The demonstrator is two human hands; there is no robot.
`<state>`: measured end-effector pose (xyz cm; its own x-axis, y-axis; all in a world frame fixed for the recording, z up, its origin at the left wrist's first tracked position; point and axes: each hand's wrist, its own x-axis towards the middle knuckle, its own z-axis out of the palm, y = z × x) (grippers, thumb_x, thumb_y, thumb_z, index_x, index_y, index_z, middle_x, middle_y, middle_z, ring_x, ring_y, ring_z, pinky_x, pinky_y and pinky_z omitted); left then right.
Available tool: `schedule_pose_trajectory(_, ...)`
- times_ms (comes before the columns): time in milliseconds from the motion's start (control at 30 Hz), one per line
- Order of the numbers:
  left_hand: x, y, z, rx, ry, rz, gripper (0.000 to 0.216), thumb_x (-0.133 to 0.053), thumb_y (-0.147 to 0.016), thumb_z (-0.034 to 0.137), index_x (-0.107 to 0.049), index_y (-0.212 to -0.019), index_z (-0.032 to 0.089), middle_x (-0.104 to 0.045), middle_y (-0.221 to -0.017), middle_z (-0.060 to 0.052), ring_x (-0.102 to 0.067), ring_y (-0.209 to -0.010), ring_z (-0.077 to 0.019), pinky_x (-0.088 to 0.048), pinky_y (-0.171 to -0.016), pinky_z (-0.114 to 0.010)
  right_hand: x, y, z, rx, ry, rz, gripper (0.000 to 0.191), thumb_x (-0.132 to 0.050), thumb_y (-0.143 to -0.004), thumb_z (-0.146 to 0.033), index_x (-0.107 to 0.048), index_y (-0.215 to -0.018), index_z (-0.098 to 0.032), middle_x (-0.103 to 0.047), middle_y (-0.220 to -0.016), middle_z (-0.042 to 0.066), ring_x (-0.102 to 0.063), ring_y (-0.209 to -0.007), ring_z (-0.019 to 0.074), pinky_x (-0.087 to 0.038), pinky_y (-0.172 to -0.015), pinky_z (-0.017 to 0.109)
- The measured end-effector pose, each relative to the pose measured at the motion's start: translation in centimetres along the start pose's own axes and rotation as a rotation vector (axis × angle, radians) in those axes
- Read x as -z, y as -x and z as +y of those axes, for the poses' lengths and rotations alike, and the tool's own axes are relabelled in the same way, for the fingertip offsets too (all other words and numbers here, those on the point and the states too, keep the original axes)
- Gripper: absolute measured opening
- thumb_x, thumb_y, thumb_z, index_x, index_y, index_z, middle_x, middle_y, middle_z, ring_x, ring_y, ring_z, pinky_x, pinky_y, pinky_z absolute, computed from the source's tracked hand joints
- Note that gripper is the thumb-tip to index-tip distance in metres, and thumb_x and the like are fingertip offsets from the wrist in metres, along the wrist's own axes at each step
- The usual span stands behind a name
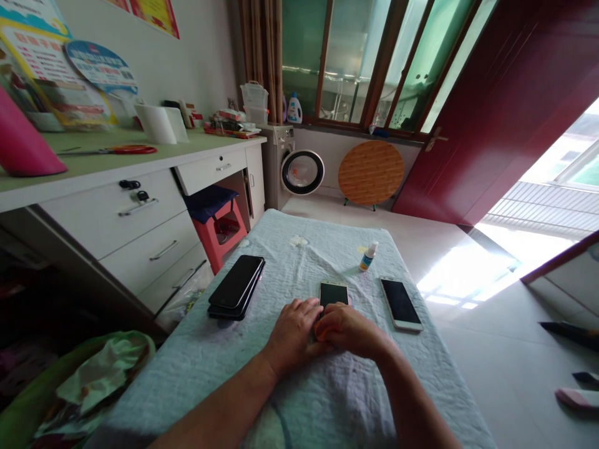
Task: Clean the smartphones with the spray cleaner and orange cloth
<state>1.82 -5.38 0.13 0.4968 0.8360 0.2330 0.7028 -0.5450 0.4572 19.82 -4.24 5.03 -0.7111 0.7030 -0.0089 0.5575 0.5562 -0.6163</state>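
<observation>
A smartphone (334, 292) with a light frame and dark screen lies on the cloth-covered table, its lower part hidden by my hands. My left hand (294, 329) grips it along the left edge, fingers close together. Bunched in my right hand (350, 329) is a small orange cloth (326, 330), pressed against the lower part of the phone. To the right lies a white smartphone (401, 304), screen up. A small spray bottle (368, 256) stands behind it. On the left, black smartphones (238, 284) are stacked.
A pale blue cloth (290, 268) covers the table. At left stand a desk with drawers (140, 218), a red stool (222, 234) and a green bin (135, 340) with waste. Beyond are a washing machine with its door (303, 172) open and a round wooden tabletop (371, 171).
</observation>
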Motion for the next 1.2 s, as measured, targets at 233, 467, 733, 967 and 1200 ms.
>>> schedule_pose_trajectory(233,0.8,0.0,0.4,-0.012,0.036,-0.022,0.067,-0.067,-0.075,0.063,-0.056,-0.127,0.023,-0.061,-0.129,-0.007,-0.052,-0.113,-0.0293,-0.041,-0.097,-0.044,-0.4,-0.1,1.8,-0.221,0.073,0.241,0.025,-0.054,-0.079,-0.009,-0.075,-0.078,-0.023,-0.065,-0.08,0.002,-0.058,-0.08,0.0147,-0.042,-0.075,0.025)
schedule_pose_trajectory(467,1.4,-0.1,0.8,-0.018,0.032,-0.038,0.069,-0.067,-0.075,0.064,-0.057,-0.127,0.019,-0.06,-0.129,-0.009,-0.052,-0.112,-0.0308,-0.04,-0.098,-0.045,-0.6,-0.7,4.0,-0.333,0.147,0.474,0.025,-0.053,-0.085,-0.01,-0.074,-0.084,-0.023,-0.067,-0.089,0.002,-0.057,-0.09,0.0162,-0.041,-0.085,0.028)
schedule_pose_trajectory(733,1.1,-0.1,0.6,-0.005,0.018,-0.031,0.066,-0.07,-0.075,0.056,-0.057,-0.128,0.02,-0.06,-0.13,-0.009,-0.051,-0.115,-0.0305,-0.039,-0.099,-0.046,-0.6,-1.0,6.1,-0.34,0.259,0.595,0.023,-0.051,-0.092,-0.02,-0.073,-0.097,-0.022,-0.07,-0.106,0.004,-0.056,-0.092,0.019,-0.04,-0.088,0.032)
schedule_pose_trajectory(967,1.2,-0.1,0.8,-0.012,0.029,-0.026,0.066,-0.066,-0.075,0.063,-0.058,-0.125,0.02,-0.062,-0.126,-0.009,-0.052,-0.11,-0.0304,-0.041,-0.096,-0.044,-0.8,-0.8,4.9,-0.21,0.236,0.475,0.025,-0.051,-0.09,-0.013,-0.073,-0.093,-0.025,-0.072,-0.109,0.001,-0.061,-0.095,0.0164,-0.039,-0.091,0.031)
schedule_pose_trajectory(1200,1.5,0.0,0.9,-0.023,0.034,-0.033,0.065,-0.067,-0.077,0.061,-0.055,-0.128,0.024,-0.062,-0.122,-0.006,-0.052,-0.107,-0.0282,-0.041,-0.094,-0.042,-0.6,-0.7,2.8,-0.131,0.166,0.385,0.028,-0.05,-0.088,-0.01,-0.074,-0.088,-0.024,-0.073,-0.102,0.0,-0.063,-0.095,0.0145,-0.039,-0.09,0.029)
